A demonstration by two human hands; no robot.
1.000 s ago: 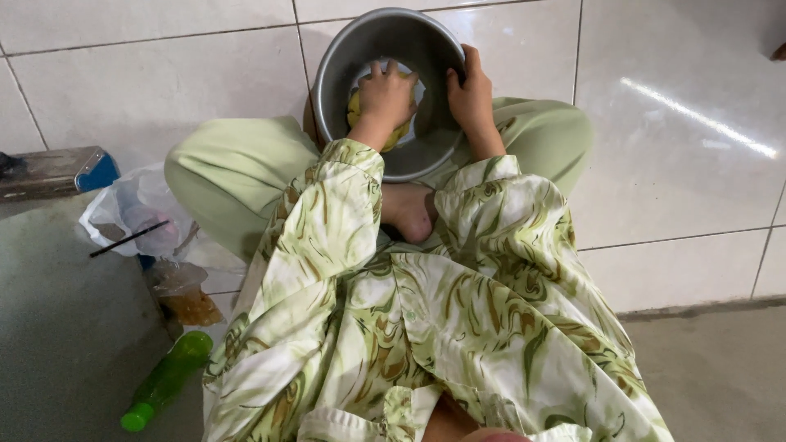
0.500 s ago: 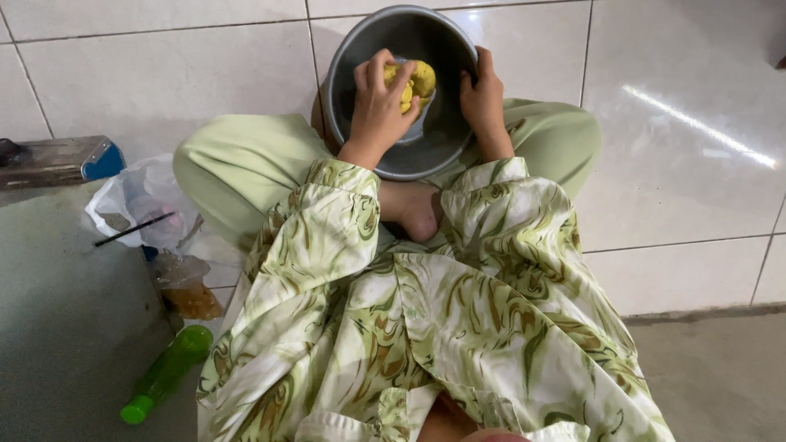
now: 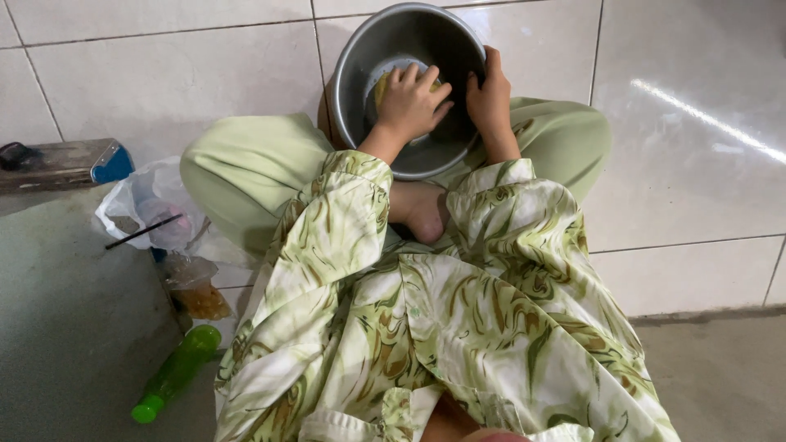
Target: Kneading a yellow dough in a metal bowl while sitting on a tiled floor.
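A large round metal bowl (image 3: 360,57) stands tilted on the tiled floor between my knees. My left hand (image 3: 409,102) reaches inside it and presses a yellow sponge (image 3: 381,84) against the bowl's bottom; only a sliver of the sponge shows beside my fingers. My right hand (image 3: 489,94) grips the bowl's right rim, thumb inside. Both arms wear green and white patterned sleeves. My bare foot (image 3: 422,211) rests just below the bowl.
A white plastic bag (image 3: 143,209) with a dark stick lies at left, and a small clear bag (image 3: 196,286) of brownish contents below it. A green plastic bottle (image 3: 176,372) lies on the grey floor. A worn wooden block (image 3: 57,164) sits at far left.
My left hand has moved down from the bowl's far wall to its bottom, now covering most of the sponge. The right hand stays on the rim.
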